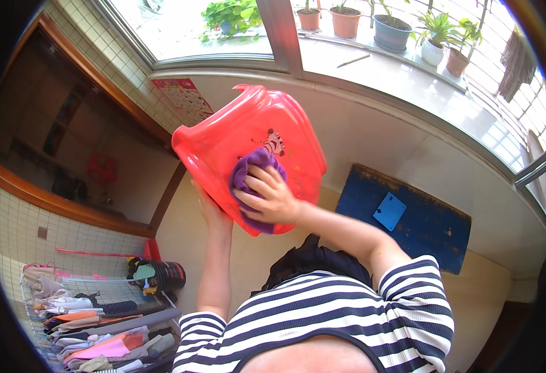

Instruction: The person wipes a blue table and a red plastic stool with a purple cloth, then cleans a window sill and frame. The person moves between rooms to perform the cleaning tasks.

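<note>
A red plastic stool (221, 135) is held up in the air before me, tilted, with a printed zebra on the surface facing me. My left hand (214, 212) supports it at its lower left edge; the fingers are partly hidden behind the plastic. Bunched under the fingers of my right hand (270, 198) is a purple cloth (241, 175), pressed against the stool just below the zebra. The cloth covers part of the print, and one end hangs down past my palm.
On the right, a blue worn board or low table (412, 238) carries a light-blue flat object (390, 211). A clothes rack (100, 321) and black bucket (170, 276) stand lower left. Potted plants (345, 23) line the window ledge (375, 70). A brown-framed doorway or mirror (67, 200) is at left.
</note>
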A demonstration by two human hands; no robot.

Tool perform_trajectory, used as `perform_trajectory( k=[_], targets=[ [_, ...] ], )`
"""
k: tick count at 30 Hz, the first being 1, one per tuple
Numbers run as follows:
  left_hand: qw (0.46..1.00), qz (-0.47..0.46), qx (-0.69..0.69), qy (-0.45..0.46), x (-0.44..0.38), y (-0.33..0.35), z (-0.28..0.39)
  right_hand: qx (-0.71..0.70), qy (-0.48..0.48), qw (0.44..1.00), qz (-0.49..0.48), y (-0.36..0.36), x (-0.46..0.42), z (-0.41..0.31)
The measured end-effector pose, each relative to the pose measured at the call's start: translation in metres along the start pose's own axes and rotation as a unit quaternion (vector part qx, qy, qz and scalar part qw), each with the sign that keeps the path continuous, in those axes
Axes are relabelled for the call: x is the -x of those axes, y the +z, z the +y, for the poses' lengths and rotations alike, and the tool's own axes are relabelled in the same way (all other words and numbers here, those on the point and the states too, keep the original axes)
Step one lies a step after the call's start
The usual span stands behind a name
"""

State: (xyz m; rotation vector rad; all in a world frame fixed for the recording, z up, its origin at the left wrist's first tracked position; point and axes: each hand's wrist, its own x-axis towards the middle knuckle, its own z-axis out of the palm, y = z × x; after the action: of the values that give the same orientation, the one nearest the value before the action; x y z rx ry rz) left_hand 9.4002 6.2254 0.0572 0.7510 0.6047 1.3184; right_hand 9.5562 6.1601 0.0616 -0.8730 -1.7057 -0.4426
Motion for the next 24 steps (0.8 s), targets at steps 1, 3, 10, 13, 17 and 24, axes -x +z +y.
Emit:
perform_trajectory(
  k=[1, 3, 10, 13, 17, 24],
  targets=[
    [1.000, 0.006, 0.000, -0.008, 0.003, -0.002, 0.003, -0.015, -0.054, 0.998, -0.016, -0.009, -0.002, 0.013],
    [1.000, 0.027, 0.002, -0.016, 0.011, 0.000, 0.011, 0.077, 0.031, 0.995, 0.046, -0.015, -0.002, 0.037],
    [0.997, 0.018, -0.047, -0.062, 0.025, -0.011, 0.027, -0.456, 0.578, 0.669, 0.097, -0.066, -0.023, 0.167],
    [0.994, -0.030, -0.009, -0.106, 0.034, -0.013, 0.033, -0.534, 0.524, 0.663, 0.023, -0.080, -0.042, 0.180],
    [0.997, 0.006, -0.008, -0.078, 0.032, -0.025, 0.024, -0.517, 0.478, 0.705, 0.082, -0.075, -0.035, 0.146],
    [0.998, 0.030, -0.037, -0.045, 0.020, -0.061, 0.032, -0.322, 0.443, 0.819, 0.171, -0.099, -0.015, 0.065]
  ],
)
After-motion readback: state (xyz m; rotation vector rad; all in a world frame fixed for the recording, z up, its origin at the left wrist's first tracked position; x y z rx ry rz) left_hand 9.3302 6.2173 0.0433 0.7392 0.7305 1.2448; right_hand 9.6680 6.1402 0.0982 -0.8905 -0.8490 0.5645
